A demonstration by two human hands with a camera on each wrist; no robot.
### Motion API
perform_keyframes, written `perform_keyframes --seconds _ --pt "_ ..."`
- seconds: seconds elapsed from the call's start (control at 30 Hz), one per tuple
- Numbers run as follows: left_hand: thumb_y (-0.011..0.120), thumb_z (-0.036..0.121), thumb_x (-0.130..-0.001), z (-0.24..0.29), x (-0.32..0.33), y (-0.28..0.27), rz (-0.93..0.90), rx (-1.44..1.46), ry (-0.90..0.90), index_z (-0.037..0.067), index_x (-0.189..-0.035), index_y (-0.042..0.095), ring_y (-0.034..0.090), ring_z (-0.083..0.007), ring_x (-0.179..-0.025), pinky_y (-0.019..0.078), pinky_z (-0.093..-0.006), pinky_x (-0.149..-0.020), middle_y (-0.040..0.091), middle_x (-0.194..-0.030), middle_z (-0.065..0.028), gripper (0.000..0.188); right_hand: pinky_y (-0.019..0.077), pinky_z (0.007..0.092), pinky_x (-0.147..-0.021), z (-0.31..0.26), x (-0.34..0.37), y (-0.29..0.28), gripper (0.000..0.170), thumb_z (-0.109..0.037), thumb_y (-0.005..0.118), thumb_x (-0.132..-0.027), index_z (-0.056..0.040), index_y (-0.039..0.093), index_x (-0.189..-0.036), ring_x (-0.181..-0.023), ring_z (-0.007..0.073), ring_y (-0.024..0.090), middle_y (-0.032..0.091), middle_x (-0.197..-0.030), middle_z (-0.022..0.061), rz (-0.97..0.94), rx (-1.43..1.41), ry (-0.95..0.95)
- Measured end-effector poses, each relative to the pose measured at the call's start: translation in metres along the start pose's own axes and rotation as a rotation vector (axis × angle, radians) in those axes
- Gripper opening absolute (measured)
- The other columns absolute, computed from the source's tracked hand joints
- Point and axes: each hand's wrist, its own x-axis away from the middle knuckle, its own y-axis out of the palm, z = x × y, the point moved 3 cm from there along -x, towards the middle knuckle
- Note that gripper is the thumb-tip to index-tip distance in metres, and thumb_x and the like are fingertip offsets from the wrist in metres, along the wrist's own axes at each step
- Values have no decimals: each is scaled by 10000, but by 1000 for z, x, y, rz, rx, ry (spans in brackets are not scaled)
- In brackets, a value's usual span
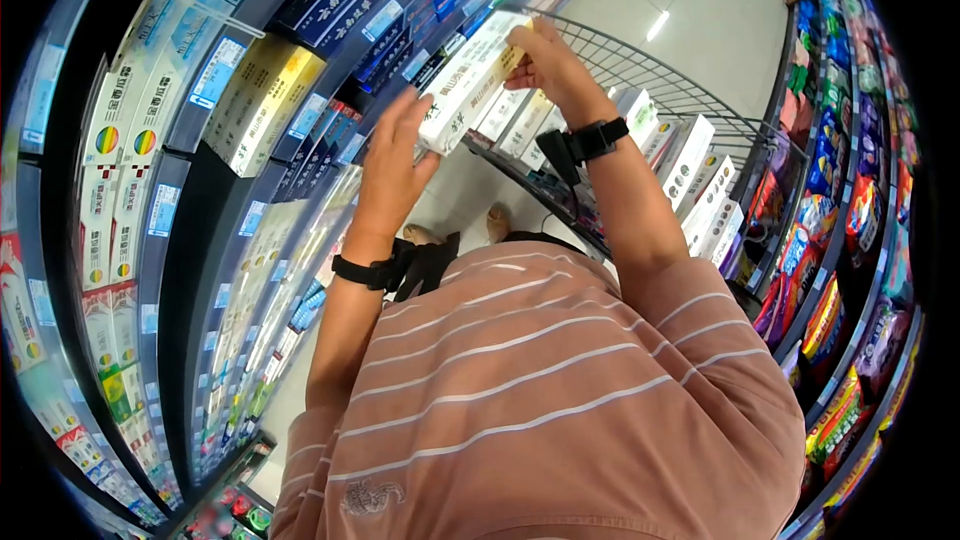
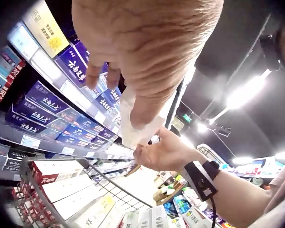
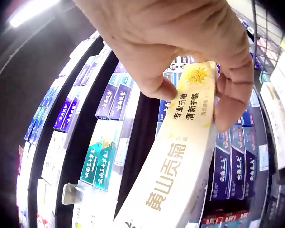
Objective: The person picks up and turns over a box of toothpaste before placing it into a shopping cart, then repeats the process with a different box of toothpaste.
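A long white toothpaste box [image 1: 468, 85] with a yellow end is held up between shelf and cart. My right hand [image 1: 555, 65] pinches its yellow end, the thumb on one side and fingers on the other, as the right wrist view shows along the printed face [image 3: 166, 166]. Around the box's opposite end is my left hand [image 1: 393, 165], its fingers loosely extended. In the left wrist view its thumb overlaps the white box [image 2: 128, 111], while the other fingers stand apart from it.
Shelves of toothpaste boxes run along the left, with similar yellow-and-white boxes [image 1: 262, 105] and price labels [image 1: 215, 70]. A wire shopping cart [image 1: 690, 90] holding several white boxes [image 1: 685, 155] stands at the right front. Beyond it is a rack of colourful bagged goods [image 1: 825, 310].
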Motion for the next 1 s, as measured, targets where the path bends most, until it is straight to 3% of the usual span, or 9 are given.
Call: perform_keyframes --seconds 0.13,0.17,0.2,0.27,0.3,0.43,0.53,0.8,1.0 --pt "734 47 -799 -4 22 -11 134 84 -67 37 -1367 525 560 -359 -1248 466 -389 -1040 552 -1366 -209 605 613 334 -625 15 2 10 340 -309 644 -927 -60 563 -1142 -688 141 671 618 -808 27 -16 2 123" --pt "740 75 -827 -10 30 -14 145 182 -283 4 -1322 532 610 -302 -1144 479 -357 -991 611 -1258 -186 542 611 339 -631 14 7 13 313 -311 647 -941 -73 586 -1135 -692 140 669 586 -797 10 -25 4 119" --pt "696 94 -903 -19 33 -17 206 452 -351 -7 -1280 544 631 -219 -1050 495 -333 -933 654 -1168 -144 418 610 340 -632 13 12 16 306 -310 643 -947 -75 590 -1136 -691 140 667 587 -803 10 -59 -12 119" --pt "631 125 -971 -29 46 -27 363 631 -482 -27 -1246 551 637 -165 -1004 523 -338 -895 672 -1118 -125 324 607 342 -636 11 18 21 294 -308 636 -958 -80 597 -1139 -689 140 664 588 -813 10 -130 -42 120" --pt "566 203 -1016 -32 49 -32 380 829 -537 -36 -1243 552 667 -195 -966 553 -360 -869 674 -1124 -134 331 600 338 -654 10 20 22 351 -299 611 -981 -66 586 -1243 -707 151 663 607 -870 32 -132 4 120" --pt "502 354 -1041 -48 66 -48 449 1014 -639 -43 -1238 564 699 -269 -952 578 -386 -848 686 -1126 -180 448 589 324 -692 2 30 43 496 -328 599 -1015 -25 521 -1399 -754 174 668 635 -1003 81 -178 56 48" --pt "504 371 -1045 -51 76 -52 474 1096 -648 -48 -1232 564 704 -260 -926 585 -378 -817 692 -1103 -193 463 595 301 -675 -3 38 62 453 -317 625 -1001 2 565 -1318 -736 145 670 616 -947 49 -293 -10 60" --pt "469 527 -1044 -49 84 -66 510 1077 -690 -42 -1223 579 693 -186 -792 589 -315 -702 702 -1018 -168 607 573 290 -629 1 31 80 468 -319 613 -1008 6 534 -1336 -649 112 608 625 -883 52 -343 -62 72" --pt "445 594 -1036 -55 89 -73 525 967 -754 -23 -1175 600 661 -147 -687 556 -278 -605 697 -916 -137 651 507 251 -540 11 31 89 398 -435 592 -1012 -39 623 -1040 -553 71 511 578 -779 11 -380 -35 122"
